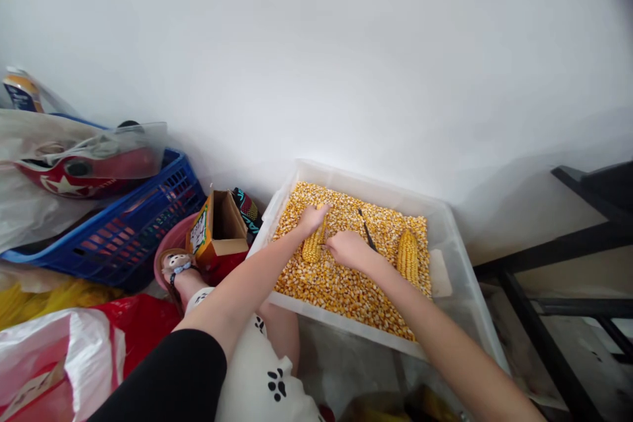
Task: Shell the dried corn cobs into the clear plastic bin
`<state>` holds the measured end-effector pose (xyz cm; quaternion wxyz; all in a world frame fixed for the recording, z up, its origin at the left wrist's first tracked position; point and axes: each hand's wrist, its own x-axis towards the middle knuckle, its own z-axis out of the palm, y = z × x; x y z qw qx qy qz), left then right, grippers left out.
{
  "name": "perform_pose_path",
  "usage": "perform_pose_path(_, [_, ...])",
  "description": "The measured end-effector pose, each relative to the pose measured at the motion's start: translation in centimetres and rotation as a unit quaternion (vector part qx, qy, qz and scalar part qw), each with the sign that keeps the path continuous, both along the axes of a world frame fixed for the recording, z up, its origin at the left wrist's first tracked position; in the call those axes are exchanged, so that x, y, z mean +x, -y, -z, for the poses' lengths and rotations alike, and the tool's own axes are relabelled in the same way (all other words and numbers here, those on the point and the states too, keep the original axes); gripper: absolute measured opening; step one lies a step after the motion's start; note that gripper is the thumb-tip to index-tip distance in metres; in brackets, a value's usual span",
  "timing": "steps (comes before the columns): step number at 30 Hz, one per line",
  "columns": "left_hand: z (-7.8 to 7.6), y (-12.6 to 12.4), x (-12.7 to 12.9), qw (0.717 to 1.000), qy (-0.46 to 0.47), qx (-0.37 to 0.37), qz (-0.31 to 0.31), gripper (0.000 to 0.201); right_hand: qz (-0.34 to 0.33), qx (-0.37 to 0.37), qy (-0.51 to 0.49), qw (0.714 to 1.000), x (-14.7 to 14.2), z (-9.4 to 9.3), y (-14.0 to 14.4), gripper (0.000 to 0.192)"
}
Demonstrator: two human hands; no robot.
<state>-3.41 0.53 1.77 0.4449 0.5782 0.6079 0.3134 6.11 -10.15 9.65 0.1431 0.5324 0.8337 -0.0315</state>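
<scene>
While the left hand (312, 217) clamps the corn cob (313, 245), its long axis running away from the body, the right hand (349, 249) grips a dark tool (366, 232) just beside it, over the kernel-filled bin (448, 231).

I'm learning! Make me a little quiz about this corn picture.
1. True or false: the left hand grips a corn cob.
2. What lies loose in the clear tub? A) rice B) corn kernels C) beans
3. Which hand holds the thin dark tool?

Key: 1 true. 2 B. 3 the right hand; a second cob lies beside it.
</scene>
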Motion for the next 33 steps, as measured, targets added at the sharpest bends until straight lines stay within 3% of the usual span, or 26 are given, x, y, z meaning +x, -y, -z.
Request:
perform_pose_path(25, [0.7,-0.3,-0.1,1.000,-0.012,-0.010,0.004,0.048,0.006,-0.007,0.046,0.999,-0.5,-1.2,0.6,0.030])
perform_pose_path(33, [0.6,-0.3,-0.1,0.999,-0.029,-0.009,-0.008,0.048,-0.012,0.003,0.048,0.999,-1.4,0.0,0.4,0.025])
